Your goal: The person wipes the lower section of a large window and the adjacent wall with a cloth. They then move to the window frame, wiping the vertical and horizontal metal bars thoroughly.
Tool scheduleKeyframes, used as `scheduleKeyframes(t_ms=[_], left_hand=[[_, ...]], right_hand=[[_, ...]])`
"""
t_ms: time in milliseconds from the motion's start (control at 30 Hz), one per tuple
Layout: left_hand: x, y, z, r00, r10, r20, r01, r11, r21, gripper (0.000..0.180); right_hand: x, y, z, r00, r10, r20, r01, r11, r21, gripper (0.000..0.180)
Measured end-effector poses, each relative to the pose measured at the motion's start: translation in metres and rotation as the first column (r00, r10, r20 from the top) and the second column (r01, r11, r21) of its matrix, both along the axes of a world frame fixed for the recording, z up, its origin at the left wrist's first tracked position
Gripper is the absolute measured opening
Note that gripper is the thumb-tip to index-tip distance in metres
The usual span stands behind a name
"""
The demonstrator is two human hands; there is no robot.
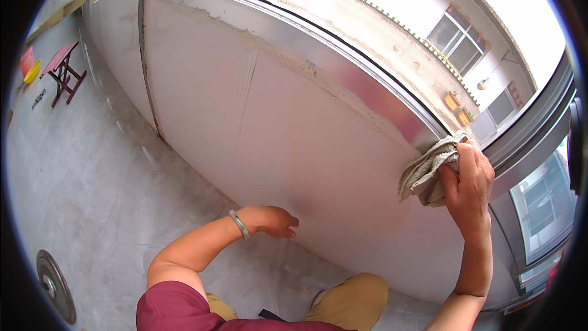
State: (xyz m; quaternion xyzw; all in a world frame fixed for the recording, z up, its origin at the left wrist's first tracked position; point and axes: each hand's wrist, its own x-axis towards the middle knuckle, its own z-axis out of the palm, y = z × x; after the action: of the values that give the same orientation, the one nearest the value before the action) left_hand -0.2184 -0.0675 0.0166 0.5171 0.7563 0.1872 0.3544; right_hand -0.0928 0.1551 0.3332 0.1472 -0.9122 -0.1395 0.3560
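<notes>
My right hand grips a bunched greyish cloth, its fingers closed around the folds. The cloth presses on the lower right corner of the metal window frame, and part of it hangs over the pale wall panel. Lower and to the left, my left hand hovers close to the panel with loosely bent fingers slightly apart. Nothing shows in it. A pale green bangle circles the left wrist. Whether the left fingertips touch the panel, I cannot tell.
A small folding stool stands on the grey floor at far left, beside a pink bucket and a yellow container. A round metal disc-like object is at lower left. Glass panes are at right.
</notes>
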Motion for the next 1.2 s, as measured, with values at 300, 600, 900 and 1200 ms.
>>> scheduleKeyframes(t_ms=[300, 600, 900, 1200], left_hand=[[-0.026, -0.002, 0.018, 0.997, 0.052, -0.058, -0.035, 0.962, 0.272, 0.039], [-0.041, -0.036, 0.024, 0.996, 0.077, 0.036, -0.084, 0.949, 0.305, 0.039], [-0.07, -0.067, 0.003, 0.992, 0.119, 0.044, -0.126, 0.912, 0.391, 0.043], [-0.092, -0.107, -0.005, 0.971, 0.203, 0.128, -0.237, 0.894, 0.38, 0.044]], right_hand=[[-0.09, -0.087, 0.003, 0.999, 0.035, 0.035, -0.037, 0.997, 0.065, 0.028], [-0.195, -0.189, 0.01, 0.992, 0.095, 0.088, -0.107, 0.983, 0.149, 0.032], [-0.317, -0.303, 0.011, 0.997, 0.07, 0.045, -0.078, 0.974, 0.215, 0.037], [-0.405, -0.414, 0.006, 1.0, 0.028, -0.013, -0.026, 0.993, 0.111, 0.037]])
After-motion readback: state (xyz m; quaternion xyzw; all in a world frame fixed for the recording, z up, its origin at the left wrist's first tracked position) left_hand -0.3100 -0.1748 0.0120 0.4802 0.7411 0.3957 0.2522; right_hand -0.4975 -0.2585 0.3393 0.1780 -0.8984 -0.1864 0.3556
